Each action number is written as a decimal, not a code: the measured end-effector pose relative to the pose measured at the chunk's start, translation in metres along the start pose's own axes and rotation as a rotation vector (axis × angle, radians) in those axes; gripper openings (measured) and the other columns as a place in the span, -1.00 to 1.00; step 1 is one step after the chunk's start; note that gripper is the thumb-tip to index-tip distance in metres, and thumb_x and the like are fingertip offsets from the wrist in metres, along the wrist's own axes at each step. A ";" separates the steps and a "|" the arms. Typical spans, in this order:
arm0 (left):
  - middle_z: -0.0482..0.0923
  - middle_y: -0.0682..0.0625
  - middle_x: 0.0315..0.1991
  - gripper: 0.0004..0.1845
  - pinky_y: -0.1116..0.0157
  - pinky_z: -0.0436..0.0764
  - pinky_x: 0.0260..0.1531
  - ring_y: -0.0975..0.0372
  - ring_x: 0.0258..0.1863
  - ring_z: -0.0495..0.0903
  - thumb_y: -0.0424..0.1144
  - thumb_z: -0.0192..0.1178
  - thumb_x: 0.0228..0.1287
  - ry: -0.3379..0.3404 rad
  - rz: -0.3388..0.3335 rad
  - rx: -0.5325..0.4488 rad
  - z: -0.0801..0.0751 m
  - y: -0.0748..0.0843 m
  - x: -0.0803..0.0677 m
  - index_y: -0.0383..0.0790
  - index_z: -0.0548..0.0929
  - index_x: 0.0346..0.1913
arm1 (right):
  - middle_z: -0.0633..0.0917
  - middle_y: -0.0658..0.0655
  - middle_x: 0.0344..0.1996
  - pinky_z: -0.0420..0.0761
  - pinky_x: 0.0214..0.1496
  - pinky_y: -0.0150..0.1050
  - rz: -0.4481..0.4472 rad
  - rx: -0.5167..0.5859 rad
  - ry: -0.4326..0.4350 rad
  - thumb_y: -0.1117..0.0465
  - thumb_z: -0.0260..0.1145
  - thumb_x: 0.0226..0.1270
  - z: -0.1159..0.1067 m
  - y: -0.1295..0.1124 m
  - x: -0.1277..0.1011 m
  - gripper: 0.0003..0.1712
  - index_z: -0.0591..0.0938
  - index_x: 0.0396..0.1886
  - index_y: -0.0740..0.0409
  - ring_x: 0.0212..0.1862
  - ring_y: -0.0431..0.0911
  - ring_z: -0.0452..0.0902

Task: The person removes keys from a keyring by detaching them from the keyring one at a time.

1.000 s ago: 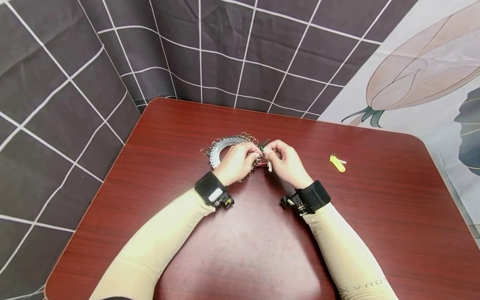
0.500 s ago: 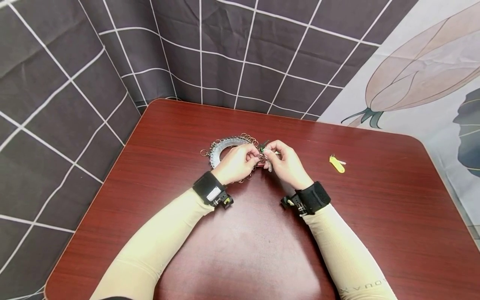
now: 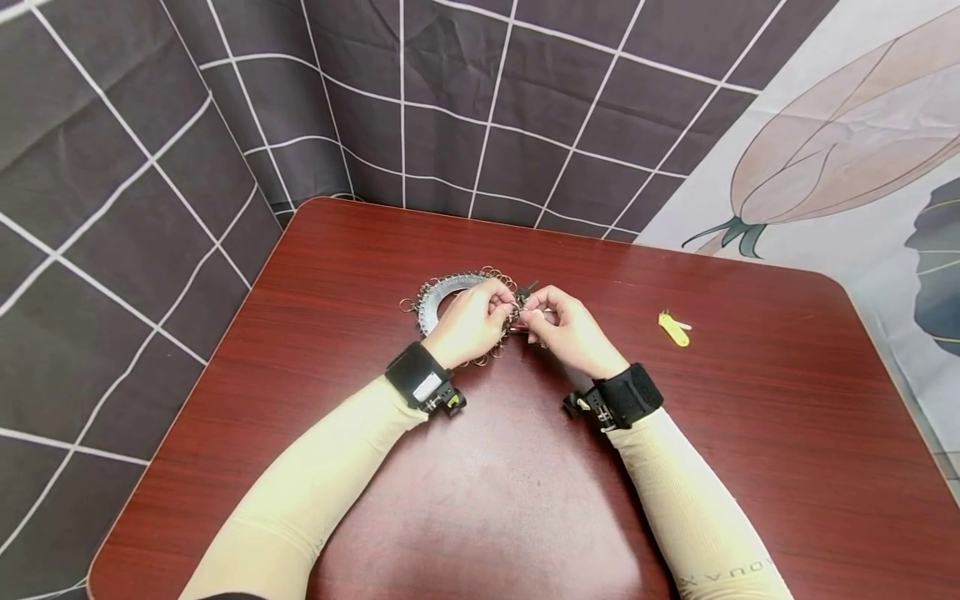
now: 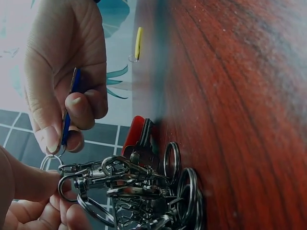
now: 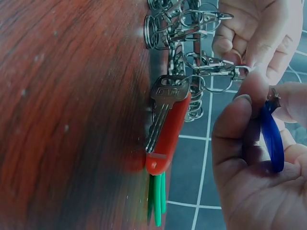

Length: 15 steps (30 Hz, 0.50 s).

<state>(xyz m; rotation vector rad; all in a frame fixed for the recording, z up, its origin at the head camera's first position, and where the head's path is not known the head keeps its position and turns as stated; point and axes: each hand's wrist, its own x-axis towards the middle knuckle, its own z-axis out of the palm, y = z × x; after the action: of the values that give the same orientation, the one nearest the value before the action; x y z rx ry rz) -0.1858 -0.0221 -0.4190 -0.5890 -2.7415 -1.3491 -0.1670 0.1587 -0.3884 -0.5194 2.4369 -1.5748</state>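
Evidently mid-hooking: the right hand [image 5: 254, 158] pinches a blue tag [image 5: 271, 139], the left hand [image 4: 29, 201] pinches a metal clasp [image 4: 88, 175]; next, I judge, line up the tag's ring with the clasp.

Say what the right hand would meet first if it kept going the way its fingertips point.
Likely the left hand: the right hand, pinching a blue tag, points left at it, their fingertips nearly touching over the clips. Depth is unclear.

Blue tag [image 5: 272, 139] pinched in right hand [image 5: 254, 177], beside red tag [image 5: 169, 136].
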 end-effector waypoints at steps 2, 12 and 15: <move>0.54 0.08 -0.37 -0.94 0.37 0.50 -0.31 0.30 -0.36 0.52 -0.31 0.13 0.36 0.002 0.002 -0.002 0.000 0.000 0.000 -0.15 0.57 -0.16 | 0.57 0.40 -0.54 0.46 -0.51 -0.39 0.008 -0.005 -0.007 0.43 0.16 0.37 0.000 0.000 0.000 -0.90 0.47 -0.18 0.40 -0.42 0.40 0.47; 0.52 0.08 -0.37 -0.93 0.35 0.47 -0.39 0.29 -0.43 0.48 -0.32 0.10 0.38 0.013 0.038 -0.007 0.001 0.000 0.000 -0.15 0.57 -0.17 | 0.61 0.50 -0.33 0.47 -0.51 -0.37 0.043 0.016 -0.051 0.46 0.14 0.33 -0.001 0.005 0.002 -0.92 0.46 -0.21 0.40 -0.51 0.05 0.50; 0.52 0.07 -0.37 -0.92 0.34 0.47 -0.39 0.29 -0.43 0.48 -0.33 0.10 0.38 0.018 0.044 -0.014 0.000 0.000 0.000 -0.16 0.58 -0.16 | 0.62 0.49 -0.33 0.49 -0.48 -0.36 0.040 0.000 -0.037 0.45 0.14 0.34 -0.001 0.003 0.002 -0.93 0.47 -0.22 0.40 -0.48 0.19 0.50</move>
<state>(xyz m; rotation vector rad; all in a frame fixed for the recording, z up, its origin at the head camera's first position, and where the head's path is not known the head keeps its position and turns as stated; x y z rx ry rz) -0.1861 -0.0219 -0.4193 -0.6310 -2.6905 -1.3580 -0.1695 0.1603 -0.3909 -0.4912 2.4050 -1.5362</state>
